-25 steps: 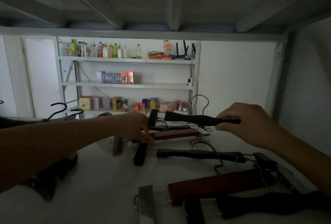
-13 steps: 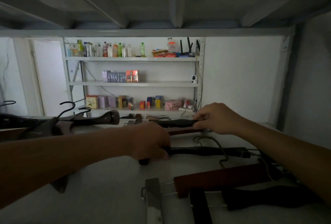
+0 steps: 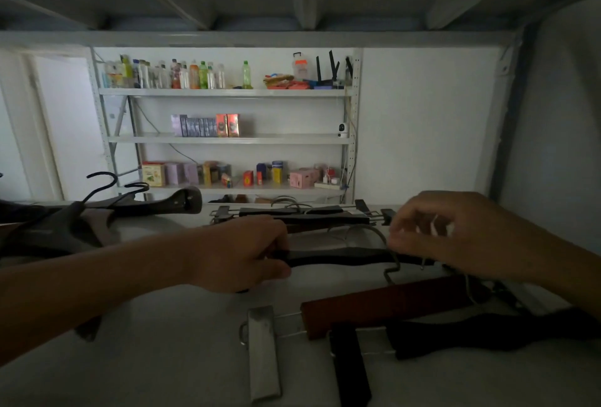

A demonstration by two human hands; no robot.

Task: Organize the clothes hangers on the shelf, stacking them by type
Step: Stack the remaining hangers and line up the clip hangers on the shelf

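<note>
On the white shelf [image 3: 156, 361], my left hand [image 3: 240, 253] is closed around the left end of a black clip hanger [image 3: 341, 257] that lies flat. My right hand [image 3: 455, 237] hovers over the hanger's right end, fingers loosely curled by its metal hook [image 3: 388, 255]; whether it grips is unclear. Behind, a stack of black clip hangers [image 3: 305, 216] rests near the shelf's back edge. Dark coat hangers [image 3: 97, 214] with black hooks are piled at the left. A red-brown wooden clip hanger [image 3: 383, 305] and another black hanger [image 3: 487, 332] lie in front.
A metal clip [image 3: 263, 351] and a black clip [image 3: 349, 364] stick out toward me at the front. The shelf above hangs low overhead. Across the room stands a white rack [image 3: 227, 139] with bottles and boxes.
The black hanger that both hands held up a second ago now lies on the back stack. My left hand has dropped onto the nearer black hanger, and my right hand has come back toward its hook.
</note>
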